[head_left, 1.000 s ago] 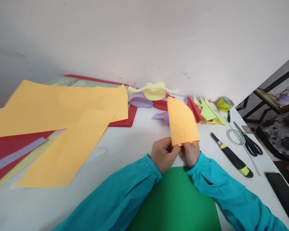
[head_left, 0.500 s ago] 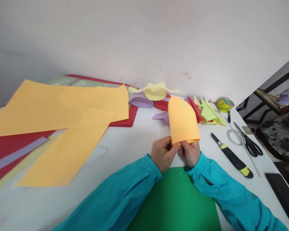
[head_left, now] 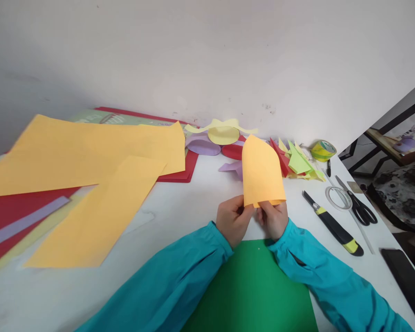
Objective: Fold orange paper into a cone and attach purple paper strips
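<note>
A piece of orange paper [head_left: 263, 170], curved over into a loop, stands up between my two hands. My left hand [head_left: 233, 220] pinches its lower left edge between thumb and fingers. At the lower right edge my right hand [head_left: 274, 218] grips the same paper, its thumb in front and some fingers hidden behind. Below both hands lies a green sheet [head_left: 256, 290] on the white table. Larger orange sheets [head_left: 100, 152] are spread to the left over red paper [head_left: 180, 176].
Against the wall sit a pale yellow paper loop [head_left: 224, 134], a purple loop [head_left: 202, 146] and folded paper pieces [head_left: 297, 159]. To the right lie a utility knife [head_left: 334, 226], scissors [head_left: 361, 207], a tape roll [head_left: 338, 197], yellow tape [head_left: 323, 150] and a black flat object [head_left: 406, 279].
The curved orange paper has turned slightly, its top rising and rounding more evenly. My fingers have shifted a little along its lower edge; the forearms stay in place.
</note>
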`<state>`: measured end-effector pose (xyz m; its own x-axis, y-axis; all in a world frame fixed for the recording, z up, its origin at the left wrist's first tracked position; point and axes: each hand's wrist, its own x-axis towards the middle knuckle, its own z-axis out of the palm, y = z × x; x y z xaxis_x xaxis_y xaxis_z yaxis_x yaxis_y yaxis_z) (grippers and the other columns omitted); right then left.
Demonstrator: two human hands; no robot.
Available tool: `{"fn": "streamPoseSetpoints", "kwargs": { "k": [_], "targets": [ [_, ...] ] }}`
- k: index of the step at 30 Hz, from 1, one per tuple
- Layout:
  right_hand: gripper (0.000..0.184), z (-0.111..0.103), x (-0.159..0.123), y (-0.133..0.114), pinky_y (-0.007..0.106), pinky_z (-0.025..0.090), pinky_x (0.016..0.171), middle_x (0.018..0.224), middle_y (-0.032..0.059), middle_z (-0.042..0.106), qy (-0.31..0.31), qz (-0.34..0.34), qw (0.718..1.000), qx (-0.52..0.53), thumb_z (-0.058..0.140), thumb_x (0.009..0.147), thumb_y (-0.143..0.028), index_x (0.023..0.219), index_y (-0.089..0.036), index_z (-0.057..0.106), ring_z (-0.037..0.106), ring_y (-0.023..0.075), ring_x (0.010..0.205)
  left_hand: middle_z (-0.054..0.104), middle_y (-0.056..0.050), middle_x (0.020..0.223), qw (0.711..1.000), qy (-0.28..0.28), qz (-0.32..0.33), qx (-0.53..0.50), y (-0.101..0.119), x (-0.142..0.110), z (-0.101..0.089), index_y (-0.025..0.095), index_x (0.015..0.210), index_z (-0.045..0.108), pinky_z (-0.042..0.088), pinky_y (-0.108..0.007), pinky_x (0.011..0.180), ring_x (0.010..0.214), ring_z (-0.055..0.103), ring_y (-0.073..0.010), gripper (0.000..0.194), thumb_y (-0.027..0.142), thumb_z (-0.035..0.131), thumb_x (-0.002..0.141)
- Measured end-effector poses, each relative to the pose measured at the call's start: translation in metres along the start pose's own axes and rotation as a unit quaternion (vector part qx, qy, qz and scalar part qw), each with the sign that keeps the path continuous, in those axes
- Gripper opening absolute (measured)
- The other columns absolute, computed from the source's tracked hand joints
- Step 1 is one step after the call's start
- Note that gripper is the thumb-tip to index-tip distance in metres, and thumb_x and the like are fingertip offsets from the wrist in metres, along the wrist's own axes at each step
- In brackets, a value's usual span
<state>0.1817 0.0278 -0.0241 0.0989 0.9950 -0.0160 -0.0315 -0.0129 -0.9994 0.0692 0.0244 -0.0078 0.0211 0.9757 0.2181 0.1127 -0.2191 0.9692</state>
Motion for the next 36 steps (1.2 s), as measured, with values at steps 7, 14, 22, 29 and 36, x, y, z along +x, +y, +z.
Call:
{"fn": "streamPoseSetpoints", "kwargs": {
  "k": [7,14,22,29,36],
  "targets": [
    [0.037,-0.0007,-0.0018,-0.0015,0.021,0.019,0.031,0.029,-0.0047,0.036,-0.006,0.006,1.000,-0.025,0.048,0.071,-0.025,0.034,-0.019,0.044,0.031,0.0063,0.028,0.038,0.007,0.033,1.000,-0.022,0.008,0.000,0.0007,0.0011,0.0015,0.020,0.047,0.043,0.029,-0.020,0.036,0.036,0.037,-0.0084,0.022,0.018,0.042,0.069],
    [0.039,-0.0014,-0.0005,-0.0033,0.021,0.021,0.033,0.028,-0.0050,0.035,-0.003,-0.035,0.997,-0.072,0.047,0.071,-0.023,0.032,-0.020,0.041,0.031,0.0064,0.029,0.038,0.006,0.032,1.000,-0.002,0.009,0.000,0.0004,-0.0008,-0.0001,0.020,0.044,0.041,0.029,-0.019,0.035,0.037,0.039,-0.0092,0.024,0.017,0.044,0.067],
    [0.038,-0.0003,-0.0006,-0.0005,0.021,0.023,0.033,0.029,-0.0053,0.038,-0.023,-0.032,0.998,-0.058,0.047,0.073,-0.025,0.036,-0.019,0.045,0.032,0.0060,0.028,0.039,0.006,0.032,1.000,0.003,0.005,0.006,0.0007,-0.0006,0.0000,0.020,0.044,0.043,0.029,-0.020,0.035,0.036,0.038,-0.0089,0.024,0.017,0.043,0.067],
    [0.038,-0.0017,0.0000,0.0009,0.020,0.022,0.031,0.028,-0.0052,0.035,-0.009,-0.023,0.998,-0.054,0.045,0.072,-0.023,0.034,-0.019,0.044,0.031,0.0059,0.028,0.039,0.007,0.031,1.000,0.007,-0.013,-0.007,0.0001,-0.0007,0.0005,0.019,0.046,0.044,0.029,-0.020,0.034,0.034,0.037,-0.0082,0.021,0.018,0.044,0.067],
    [0.039,-0.0023,0.0002,0.0027,0.021,0.021,0.031,0.029,-0.0048,0.038,-0.017,-0.026,0.998,-0.048,0.049,0.072,-0.024,0.034,-0.019,0.044,0.031,0.0059,0.028,0.040,0.006,0.032,1.000,0.008,0.005,0.003,-0.0011,-0.0006,0.0001,0.020,0.044,0.042,0.031,-0.021,0.036,0.036,0.039,-0.0093,0.024,0.019,0.045,0.068]
  ]
}}
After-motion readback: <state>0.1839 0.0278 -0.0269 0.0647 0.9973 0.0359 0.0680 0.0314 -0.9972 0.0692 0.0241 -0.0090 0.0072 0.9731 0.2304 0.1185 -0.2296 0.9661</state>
